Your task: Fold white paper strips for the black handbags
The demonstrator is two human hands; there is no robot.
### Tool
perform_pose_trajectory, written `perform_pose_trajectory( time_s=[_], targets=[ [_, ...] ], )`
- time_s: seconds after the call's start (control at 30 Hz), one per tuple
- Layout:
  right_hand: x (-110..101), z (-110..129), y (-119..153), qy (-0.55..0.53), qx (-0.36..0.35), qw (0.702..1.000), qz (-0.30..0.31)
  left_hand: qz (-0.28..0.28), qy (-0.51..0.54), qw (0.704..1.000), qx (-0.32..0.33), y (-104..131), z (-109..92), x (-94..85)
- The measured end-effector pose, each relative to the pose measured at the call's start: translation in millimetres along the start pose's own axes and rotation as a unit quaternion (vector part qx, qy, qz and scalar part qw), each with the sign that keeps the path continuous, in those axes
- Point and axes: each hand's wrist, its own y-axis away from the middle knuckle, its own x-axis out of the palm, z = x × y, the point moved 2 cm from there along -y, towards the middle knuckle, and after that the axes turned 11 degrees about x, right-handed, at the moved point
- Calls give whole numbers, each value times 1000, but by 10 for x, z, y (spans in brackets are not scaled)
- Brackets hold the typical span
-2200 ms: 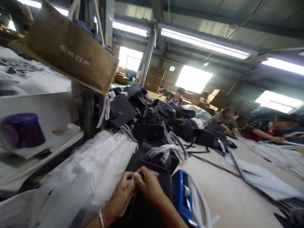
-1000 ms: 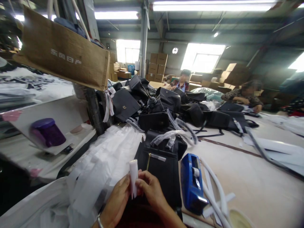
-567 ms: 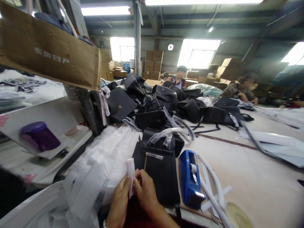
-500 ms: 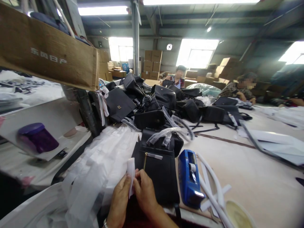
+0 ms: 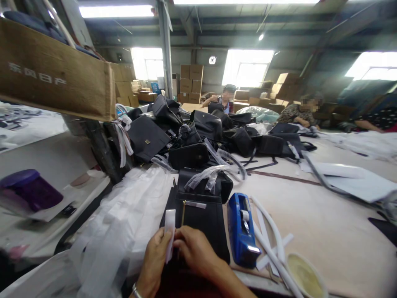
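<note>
Low at six o'clock: left hand [image 5: 155,258] and right hand [image 5: 194,252] pressed close together, fingertips of both pinching a narrow white strip [image 5: 169,231] that stands upright between them. Just beyond the hands, toward twelve o'clock, a black handbag [image 5: 203,219] lying flat on the table [image 5: 316,223], gold zipper pull near its left edge. Immediately at three o'clock of the handbag, a blue tape dispenser [image 5: 240,229], almost touching it. White straps [image 5: 273,236] at four o'clock, beside the dispenser, and a pale round dish [image 5: 305,277] at the frame's lower right. At nine o'clock of the hands, a heap of white plastic bags [image 5: 124,223]. At twelve o'clock, farther back, a pile of black bags [image 5: 198,136]. At ten o'clock, a hanging brown cardboard box [image 5: 58,82]; below it, a purple lidded tub [image 5: 26,192]. At one to two o'clock, other people seated at the far edge of the table.
</note>
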Motion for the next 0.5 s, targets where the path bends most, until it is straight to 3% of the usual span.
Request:
perform_pose_trajectory(
  time_s=[0.13, 0.23, 0.37, 0.5],
  targets=[
    [-158, -7, -79, -87, 101, 988, -74, 27, -60, 998, 0, 27, 7, -33],
    [-21, -13, -144, -97, 125, 986, -48, 54, -116, 991, 24, -27, 72, -108],
    [105, -69, -164, -130, 165, 973, -91, 83, -94, 992, 20, -91, 160, -163],
    [173, -111, -142, -148, 186, 965, -115, 98, -56, 993, -24, -34, 191, -176]
  ],
)
